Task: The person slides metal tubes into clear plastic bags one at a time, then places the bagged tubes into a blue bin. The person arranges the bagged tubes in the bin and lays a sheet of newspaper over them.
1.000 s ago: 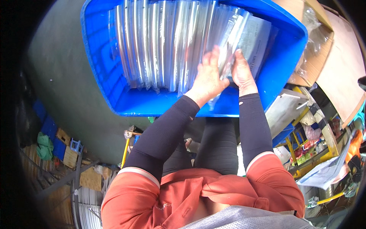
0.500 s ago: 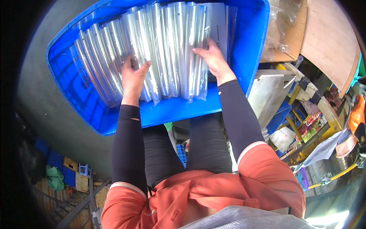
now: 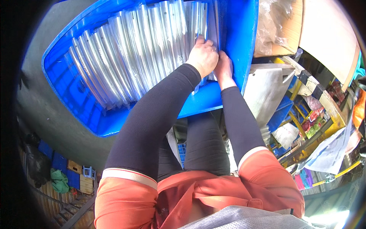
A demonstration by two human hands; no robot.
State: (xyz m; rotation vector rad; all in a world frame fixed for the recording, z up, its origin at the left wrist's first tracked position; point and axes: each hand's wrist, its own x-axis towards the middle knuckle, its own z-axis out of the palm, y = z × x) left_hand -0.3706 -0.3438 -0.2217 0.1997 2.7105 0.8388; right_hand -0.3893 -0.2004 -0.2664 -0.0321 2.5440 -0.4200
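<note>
A row of clear, shiny plastic packs [image 3: 148, 49], long and narrow, lies side by side in a blue plastic tub [image 3: 202, 103]. My left hand [image 3: 204, 57] reaches across to the right end of the row, its fingers curled down on the last clear plastic pack [image 3: 198, 23]. Just right of it, touching or nearly so, is my right hand [image 3: 225, 68], with its fingertips hidden behind the left hand. Whether the right hand holds anything does not show. A flat sheet-like stack [image 3: 216, 23] stands between the packs and the tub's right wall.
Right of the tub are a cardboard box [image 3: 286, 42] with crumpled clear plastic, a metal sheet [image 3: 265, 91] and a yellow-and-black frame [image 3: 324, 99]. My legs [image 3: 204, 145] are under the tub's near edge. Small crates and a green bag [image 3: 60, 180] sit at lower left.
My left hand has moved right, from the middle of the row to its right end beside my right hand. The right hand has come slightly down and right. The packs lie pushed more to the left.
</note>
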